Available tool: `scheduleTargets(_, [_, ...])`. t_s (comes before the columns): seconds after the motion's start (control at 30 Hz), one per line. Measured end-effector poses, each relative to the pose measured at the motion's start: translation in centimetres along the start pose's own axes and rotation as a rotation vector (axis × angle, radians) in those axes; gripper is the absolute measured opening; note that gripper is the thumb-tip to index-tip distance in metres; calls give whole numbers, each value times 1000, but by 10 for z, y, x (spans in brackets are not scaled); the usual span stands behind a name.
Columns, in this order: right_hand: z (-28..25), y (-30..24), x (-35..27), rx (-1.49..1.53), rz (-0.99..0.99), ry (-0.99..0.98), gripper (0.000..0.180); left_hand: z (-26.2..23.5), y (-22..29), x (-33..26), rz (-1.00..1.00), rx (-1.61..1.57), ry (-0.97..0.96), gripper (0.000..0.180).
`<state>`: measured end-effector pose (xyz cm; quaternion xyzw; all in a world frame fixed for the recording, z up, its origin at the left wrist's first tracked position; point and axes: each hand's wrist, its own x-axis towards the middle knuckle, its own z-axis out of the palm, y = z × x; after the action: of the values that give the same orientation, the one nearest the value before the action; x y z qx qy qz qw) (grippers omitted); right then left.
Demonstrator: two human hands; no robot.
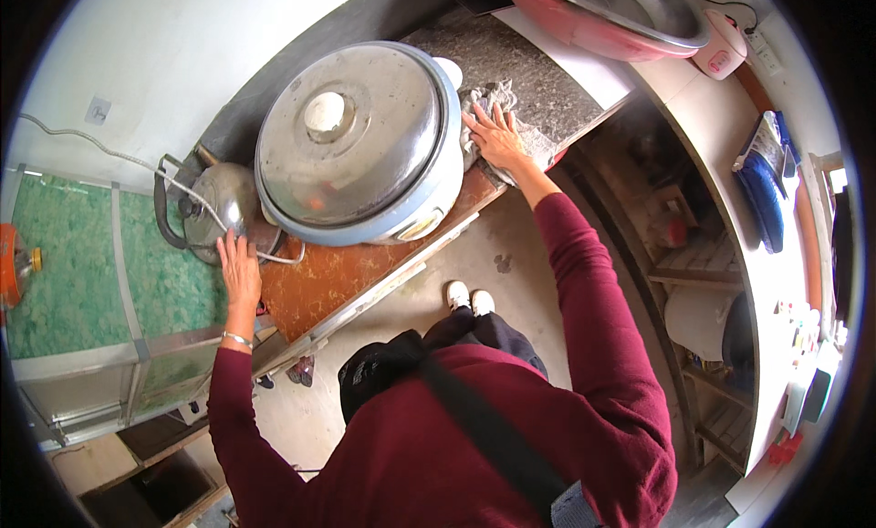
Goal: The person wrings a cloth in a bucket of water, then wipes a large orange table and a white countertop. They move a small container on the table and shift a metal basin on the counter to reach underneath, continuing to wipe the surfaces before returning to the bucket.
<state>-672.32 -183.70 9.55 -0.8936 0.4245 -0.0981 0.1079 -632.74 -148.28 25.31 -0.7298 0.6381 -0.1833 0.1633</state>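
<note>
My right hand [499, 140] lies flat with fingers stretched over a crumpled grey cloth [493, 97], pressing it on the dark speckled countertop [547, 88] just right of a large electric pot. That pot [383, 145] has a blue-grey body and a domed metal lid with a white knob. At the left, my left hand [241, 271] has its fingers extended at a metal kettle [219, 199] with a black handle. A white cord [196, 192] runs across the kettle near my fingertips. Whether those fingers touch the kettle or the cord I cannot tell.
A reddish-brown board [319, 286] forms the counter's front part. Left of the kettle stands a green-topped cabinet [73, 263] with an orange bottle [14, 265]. At the upper right are a pink-and-metal basin [620, 26], a pink rice cooker [721, 49] and open shelves [703, 277].
</note>
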Motion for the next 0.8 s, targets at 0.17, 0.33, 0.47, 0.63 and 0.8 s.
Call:
scheduleTargets(0.17, [12, 1, -12, 23, -119, 178, 46, -4, 12, 3, -37, -82, -17, 34])
scheduleTargets(0.33, [-7, 4, -28, 112, -120, 128, 46, -5, 25, 6, -97, -178, -45, 49])
scheduleTargets(0.47, [-3, 19, 18, 144, -69, 110, 45, -16, 45, 13, -151, -239, -66, 48])
scheduleTargets(0.63, [3, 31, 107, 33, -273, -15, 49, -19, 90, 22, -310, -382, 51, 55])
scheduleTargets(0.8, [23, 13, 173, 31, -578, -66, 48, 9, 123, -7, -408, -292, 151, 54])
